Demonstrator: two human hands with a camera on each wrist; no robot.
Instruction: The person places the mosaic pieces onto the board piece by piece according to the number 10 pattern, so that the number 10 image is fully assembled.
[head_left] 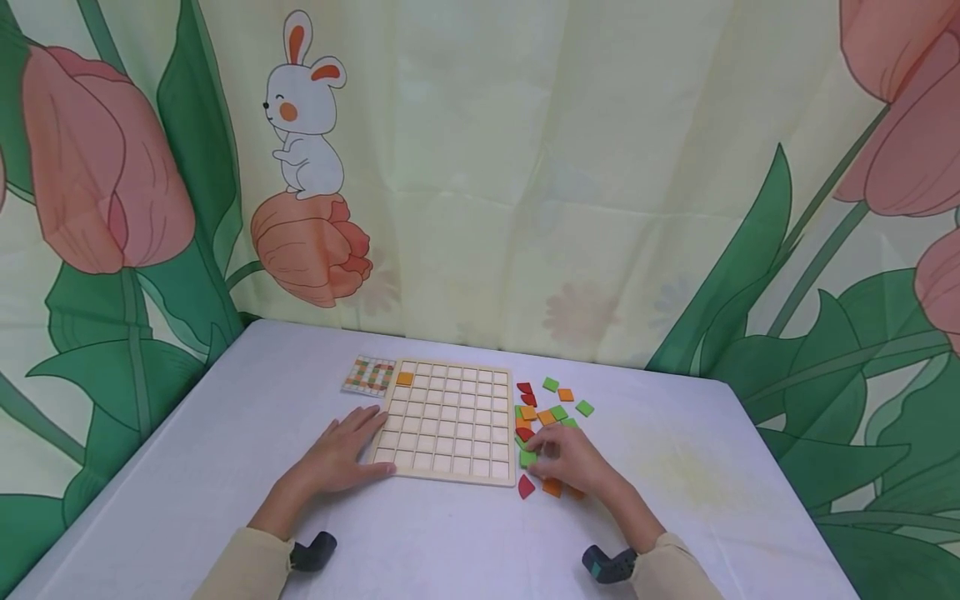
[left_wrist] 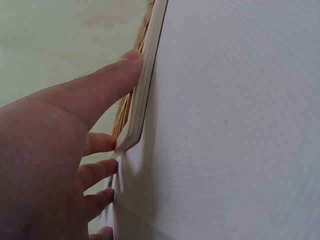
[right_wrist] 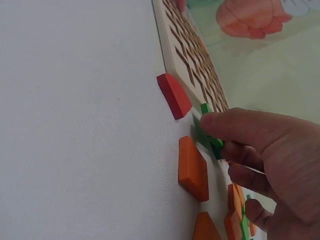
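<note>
A square wooden grid board (head_left: 450,478) lies flat on the table, with one orange square tile (head_left: 405,378) in its upper left cell. My left hand (head_left: 345,454) rests at the board's lower left corner, fingers spread. Its thumb (left_wrist: 117,80) touches the board's near edge in the left wrist view. To the right of the board, my right hand (head_left: 573,458) pinches a green square tile (right_wrist: 215,145) between thumb and fingers. A red quarter-round piece (right_wrist: 175,96) and an orange tile (right_wrist: 193,167) lie close by.
Several loose red, orange and green pieces lie scattered right of the board, among them a green tile (head_left: 585,408) farther out. A patterned card (head_left: 367,375) touches or nears the board's upper left side. A printed curtain (head_left: 480,167) hangs behind the white-covered table (head_left: 450,550).
</note>
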